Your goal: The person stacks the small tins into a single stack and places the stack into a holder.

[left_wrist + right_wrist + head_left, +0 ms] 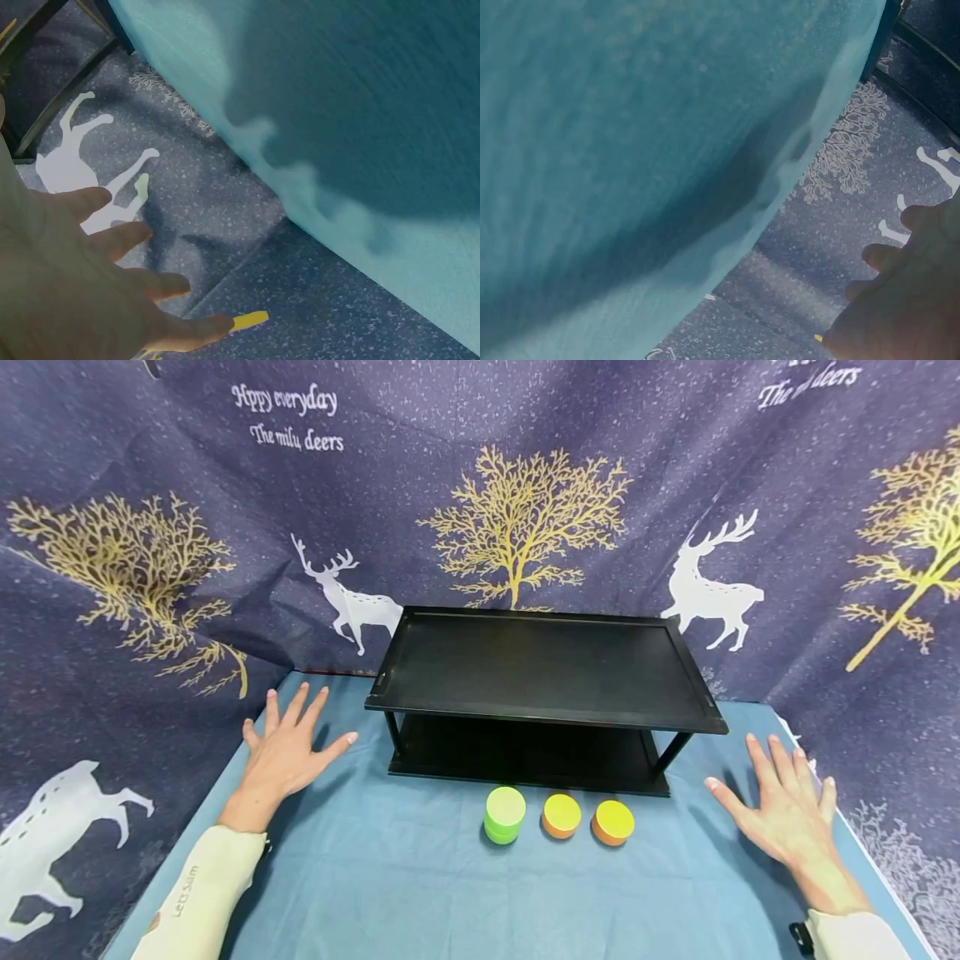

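Observation:
My left hand hovers over the left side of the blue table, fingers spread, holding nothing. On the far right my right hand is likewise spread out with nothing in it. Between them, nearer the middle, stand a green round container, which looks like two stacked pieces, and two orange round containers with yellow tops, one in the centre and one to its right. Both wrist views show the palm side of a hand, the left one and the right one, with fingers extended.
A black two-tier rack stands behind the round containers, its lower shelf close to them. A blue cloth covers the table. Dark fabric with deer and trees hangs around the back and sides.

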`<state>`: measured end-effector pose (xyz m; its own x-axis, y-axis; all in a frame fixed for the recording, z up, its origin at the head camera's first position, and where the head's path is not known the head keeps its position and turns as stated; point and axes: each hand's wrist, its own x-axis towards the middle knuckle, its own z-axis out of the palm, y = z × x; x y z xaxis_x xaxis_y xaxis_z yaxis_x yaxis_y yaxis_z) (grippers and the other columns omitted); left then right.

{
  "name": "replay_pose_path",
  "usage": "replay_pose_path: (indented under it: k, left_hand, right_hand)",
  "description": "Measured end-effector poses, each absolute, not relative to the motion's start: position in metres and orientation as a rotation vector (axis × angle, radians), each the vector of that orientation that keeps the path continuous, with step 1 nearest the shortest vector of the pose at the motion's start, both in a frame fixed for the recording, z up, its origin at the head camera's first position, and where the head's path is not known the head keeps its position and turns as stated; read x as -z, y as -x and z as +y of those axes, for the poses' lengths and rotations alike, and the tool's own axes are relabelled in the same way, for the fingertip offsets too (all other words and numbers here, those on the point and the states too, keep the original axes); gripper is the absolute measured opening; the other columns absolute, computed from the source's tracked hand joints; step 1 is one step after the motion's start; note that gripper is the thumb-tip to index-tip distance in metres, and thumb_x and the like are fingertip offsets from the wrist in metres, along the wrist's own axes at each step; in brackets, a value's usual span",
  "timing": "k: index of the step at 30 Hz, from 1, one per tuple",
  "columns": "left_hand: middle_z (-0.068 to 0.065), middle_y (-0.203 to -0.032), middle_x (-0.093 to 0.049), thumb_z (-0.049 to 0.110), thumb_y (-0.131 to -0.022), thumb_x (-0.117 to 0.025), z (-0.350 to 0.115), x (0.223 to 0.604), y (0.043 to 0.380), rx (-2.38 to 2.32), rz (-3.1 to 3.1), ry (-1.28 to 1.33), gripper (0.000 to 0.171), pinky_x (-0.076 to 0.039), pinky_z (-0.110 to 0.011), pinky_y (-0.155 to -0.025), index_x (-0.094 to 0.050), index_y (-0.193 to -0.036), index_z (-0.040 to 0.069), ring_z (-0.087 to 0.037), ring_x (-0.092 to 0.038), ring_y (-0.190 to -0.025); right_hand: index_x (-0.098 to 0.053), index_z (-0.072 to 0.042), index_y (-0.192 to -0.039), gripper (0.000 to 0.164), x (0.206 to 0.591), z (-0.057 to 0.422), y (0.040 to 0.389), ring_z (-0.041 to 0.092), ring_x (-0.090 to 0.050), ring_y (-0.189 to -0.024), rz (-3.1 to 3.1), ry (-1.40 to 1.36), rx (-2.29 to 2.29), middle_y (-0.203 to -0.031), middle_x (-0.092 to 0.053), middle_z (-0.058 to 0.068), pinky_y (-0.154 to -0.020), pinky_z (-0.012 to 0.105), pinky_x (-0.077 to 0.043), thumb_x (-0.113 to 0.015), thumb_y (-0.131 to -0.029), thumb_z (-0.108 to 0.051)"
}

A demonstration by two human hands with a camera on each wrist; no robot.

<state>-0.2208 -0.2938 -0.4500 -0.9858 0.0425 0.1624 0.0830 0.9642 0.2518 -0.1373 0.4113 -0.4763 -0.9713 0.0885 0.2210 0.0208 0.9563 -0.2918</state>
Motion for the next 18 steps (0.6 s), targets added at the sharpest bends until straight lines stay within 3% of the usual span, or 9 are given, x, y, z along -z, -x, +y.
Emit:
replay_pose_path:
  k: [18]
  left_hand:
    - [-0.021,-0.169,-0.032,0.079,-0.095,-0.054,-0.2982,0.4540,0.2161,0.417,-2.882,0.114,0.098,-0.012,-0.086,-0.108,-0.033,-0.167,0.016,-0.058,-0.014,-0.155]
  right_hand:
    - [-0.027,-0.013,-0.168,0.091,0.4783,0.4153,0.1351,0.055,-0.007,-0.158,-2.796,0.031,-0.469,-0.167,-0.028,0.029,-0.118,0.080,0.001,-0.067,-0.099,-0.055]
